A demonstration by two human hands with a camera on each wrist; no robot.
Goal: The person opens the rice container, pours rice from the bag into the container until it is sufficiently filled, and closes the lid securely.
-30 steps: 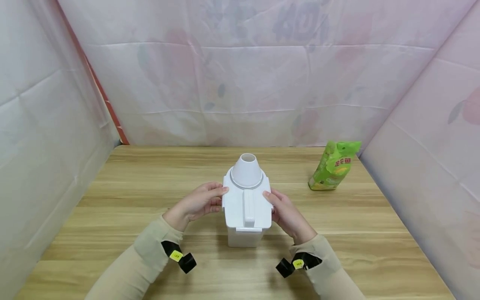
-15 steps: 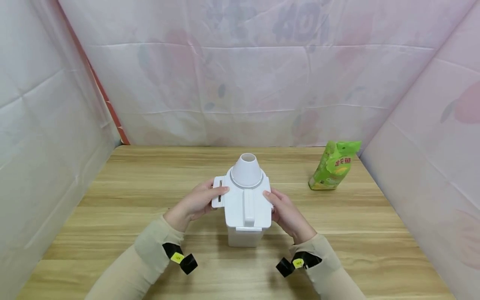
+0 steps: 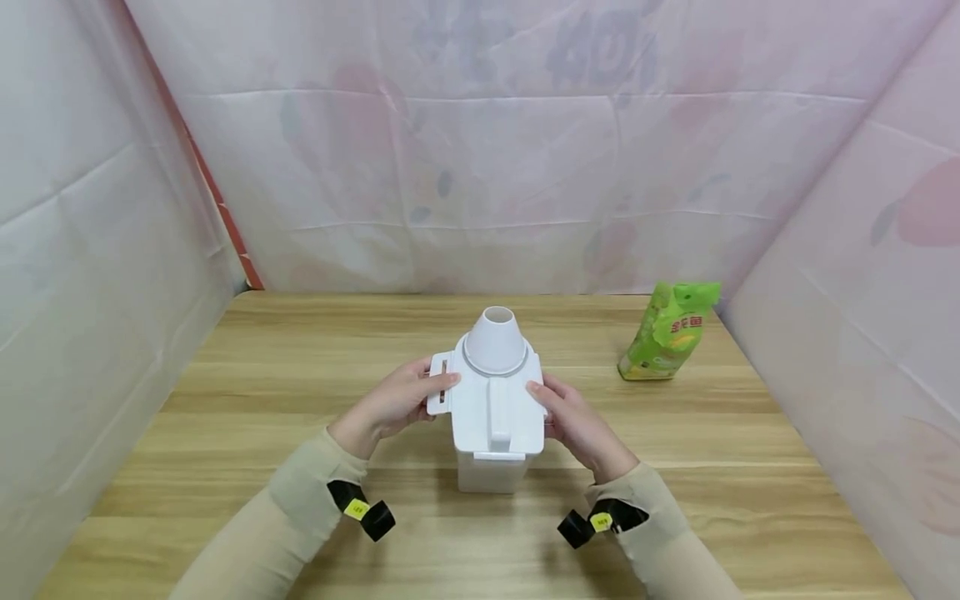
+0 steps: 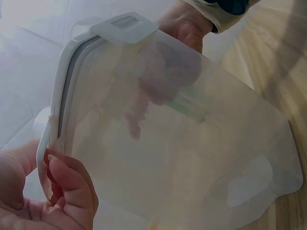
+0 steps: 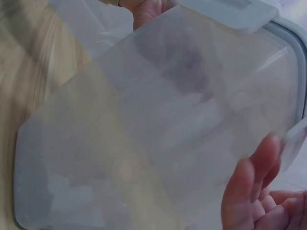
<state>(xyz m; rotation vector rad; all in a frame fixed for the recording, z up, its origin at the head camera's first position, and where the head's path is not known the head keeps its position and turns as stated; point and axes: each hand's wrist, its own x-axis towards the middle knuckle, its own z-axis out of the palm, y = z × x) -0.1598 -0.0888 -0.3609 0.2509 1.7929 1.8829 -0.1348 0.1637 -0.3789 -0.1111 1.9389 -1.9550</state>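
Note:
A translucent storage container (image 3: 487, 475) with a white lid (image 3: 471, 421) stands upright on the table. The lid bears a white cone-shaped piece (image 3: 495, 346) with an opening at its top, and a raised handle bar. My left hand (image 3: 396, 400) holds the left side latch (image 4: 42, 155), which sticks outward, thumb on the lid's edge and fingers curled beneath the flap. Across from it, my right hand (image 3: 583, 427) has its thumb on the lid's right edge and bent fingers at the right latch (image 5: 293, 143). The front latch (image 3: 498, 457) lies down against the container.
A green printed bag (image 3: 663, 337) stands at the back right of the wooden table (image 3: 300, 333). Pale patterned curtains (image 3: 510, 167) enclose the table at the back and both sides.
The left latch has swung outward from the container's side, with my left fingers at it. My right hand keeps its place at the lid. The green bag has not moved.

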